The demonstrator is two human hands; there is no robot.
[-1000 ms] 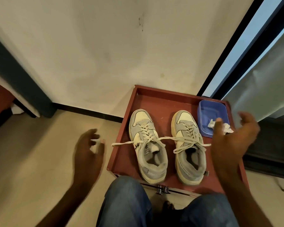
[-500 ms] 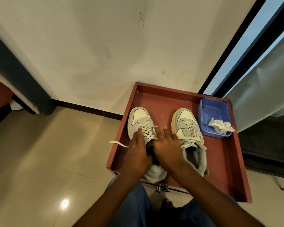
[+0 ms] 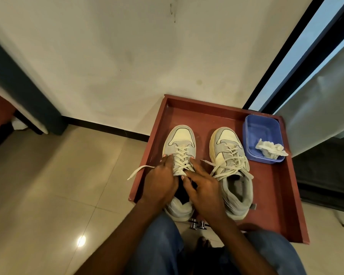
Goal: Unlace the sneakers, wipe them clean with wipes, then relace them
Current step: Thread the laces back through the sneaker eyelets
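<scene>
Gripping the left sneaker (image 3: 182,147), both hands, left hand (image 3: 159,181), right hand (image 3: 204,185), curl round its laces (image 3: 182,158).

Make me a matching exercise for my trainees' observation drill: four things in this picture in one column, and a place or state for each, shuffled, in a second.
Things:
1. left sneaker
2. right sneaker
3. crumpled wipe
4. blue tub

Places or states:
A. far right corner of the red tray
B. held by both hands, the left hand and the right hand
C. lying in the tub
D. untouched, laces loose

Pairs: 1-B, 2-D, 3-C, 4-A
</scene>
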